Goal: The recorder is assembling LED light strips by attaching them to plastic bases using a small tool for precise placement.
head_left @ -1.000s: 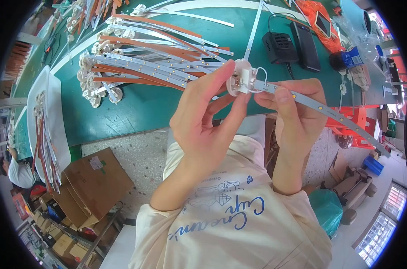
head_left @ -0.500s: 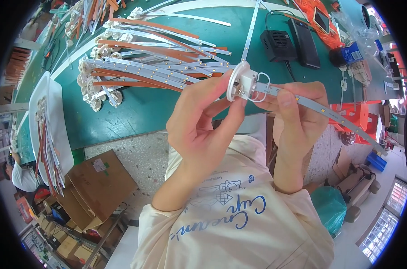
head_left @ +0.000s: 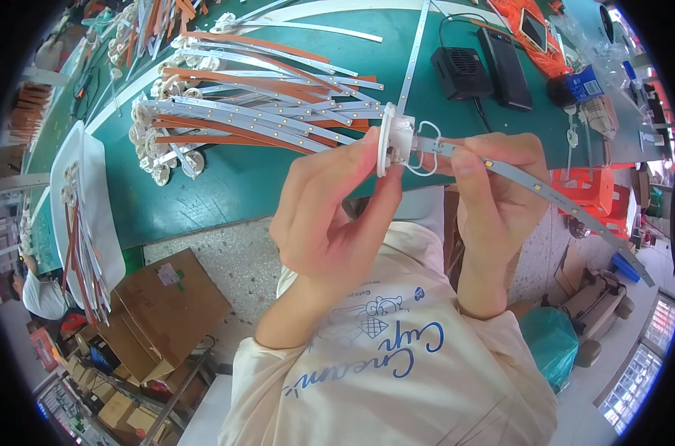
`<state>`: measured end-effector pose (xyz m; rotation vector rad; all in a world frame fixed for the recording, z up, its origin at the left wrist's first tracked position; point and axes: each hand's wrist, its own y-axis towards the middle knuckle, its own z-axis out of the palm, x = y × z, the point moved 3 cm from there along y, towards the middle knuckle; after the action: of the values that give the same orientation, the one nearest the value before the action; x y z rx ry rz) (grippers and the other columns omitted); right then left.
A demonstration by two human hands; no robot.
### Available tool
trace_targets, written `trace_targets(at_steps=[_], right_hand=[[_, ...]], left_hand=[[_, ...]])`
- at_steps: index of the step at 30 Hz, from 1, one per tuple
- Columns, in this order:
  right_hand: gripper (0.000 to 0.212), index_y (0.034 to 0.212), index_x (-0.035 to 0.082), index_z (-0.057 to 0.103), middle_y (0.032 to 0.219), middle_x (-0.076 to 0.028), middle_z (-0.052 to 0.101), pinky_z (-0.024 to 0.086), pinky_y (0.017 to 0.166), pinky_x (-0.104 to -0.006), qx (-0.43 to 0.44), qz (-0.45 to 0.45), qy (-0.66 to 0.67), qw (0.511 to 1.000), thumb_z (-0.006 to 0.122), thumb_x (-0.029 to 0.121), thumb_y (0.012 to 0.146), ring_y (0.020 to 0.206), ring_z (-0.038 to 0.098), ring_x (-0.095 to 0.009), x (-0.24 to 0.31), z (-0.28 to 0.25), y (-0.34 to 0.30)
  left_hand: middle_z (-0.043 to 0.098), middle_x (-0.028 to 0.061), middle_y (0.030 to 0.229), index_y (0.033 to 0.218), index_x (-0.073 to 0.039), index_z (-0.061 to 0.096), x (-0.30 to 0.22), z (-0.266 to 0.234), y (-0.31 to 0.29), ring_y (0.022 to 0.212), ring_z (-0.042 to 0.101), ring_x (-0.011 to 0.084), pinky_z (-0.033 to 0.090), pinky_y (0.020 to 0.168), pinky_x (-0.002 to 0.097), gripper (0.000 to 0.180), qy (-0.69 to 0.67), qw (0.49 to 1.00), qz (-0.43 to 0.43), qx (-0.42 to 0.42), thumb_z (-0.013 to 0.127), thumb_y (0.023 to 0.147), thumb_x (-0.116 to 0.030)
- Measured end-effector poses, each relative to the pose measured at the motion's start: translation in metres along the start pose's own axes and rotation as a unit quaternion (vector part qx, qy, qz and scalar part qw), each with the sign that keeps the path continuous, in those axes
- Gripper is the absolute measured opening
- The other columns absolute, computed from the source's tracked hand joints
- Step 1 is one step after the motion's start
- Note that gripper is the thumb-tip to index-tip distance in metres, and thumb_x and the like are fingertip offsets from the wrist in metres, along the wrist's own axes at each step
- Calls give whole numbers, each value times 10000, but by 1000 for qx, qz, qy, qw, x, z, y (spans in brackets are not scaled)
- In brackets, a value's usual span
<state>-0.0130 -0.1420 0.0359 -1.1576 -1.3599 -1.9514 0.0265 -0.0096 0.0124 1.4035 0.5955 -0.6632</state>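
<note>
My left hand (head_left: 326, 204) pinches the rim of a white round lamp base (head_left: 385, 141), held nearly edge-on above the table's front edge. A white block on the base faces right, with thin white wires (head_left: 430, 165) looping out of it. My right hand (head_left: 501, 186) grips an LED strip (head_left: 568, 204) near the base, between thumb and fingers. The strip's free end droops to the right. Behind the base, another narrow LED strip (head_left: 415, 56) runs toward the far side; whether it is joined to the base is hidden.
Many similar strips with white round bases (head_left: 233, 111) lie heaped on the green table (head_left: 226, 182). A white tray (head_left: 99, 215) holds more at the left. At the back right are a black adapter box (head_left: 460, 73), a black flat case (head_left: 505, 70), a phone (head_left: 532, 31) and a bottle (head_left: 575, 89).
The lamp base has turned more edge-on and shifted slightly left with my left hand. The strip's free end has swung a little lower and to the right. Both grips are kept.
</note>
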Motion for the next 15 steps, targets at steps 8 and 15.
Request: trace_targets(at_steps=[8, 15], right_hand=[[142, 903, -75, 519, 861, -142, 571, 532, 669, -277, 3, 18, 49, 999, 555, -116, 772, 733, 603, -157, 0, -4, -3], [142, 910, -63, 513, 845, -138, 582, 527, 668, -271, 0, 45, 72, 996, 559, -99, 781, 739, 608, -159, -2, -1, -4]], left_hand=[[622, 141, 843, 924, 56, 613, -5, -1, 1, 699, 598, 175, 486, 583, 234, 360, 32, 999, -16, 17, 697, 582, 132], [616, 112, 788, 901, 39, 627, -3, -1, 0, 623, 582, 153, 459, 512, 223, 338, 37, 999, -30, 10, 707, 582, 114]])
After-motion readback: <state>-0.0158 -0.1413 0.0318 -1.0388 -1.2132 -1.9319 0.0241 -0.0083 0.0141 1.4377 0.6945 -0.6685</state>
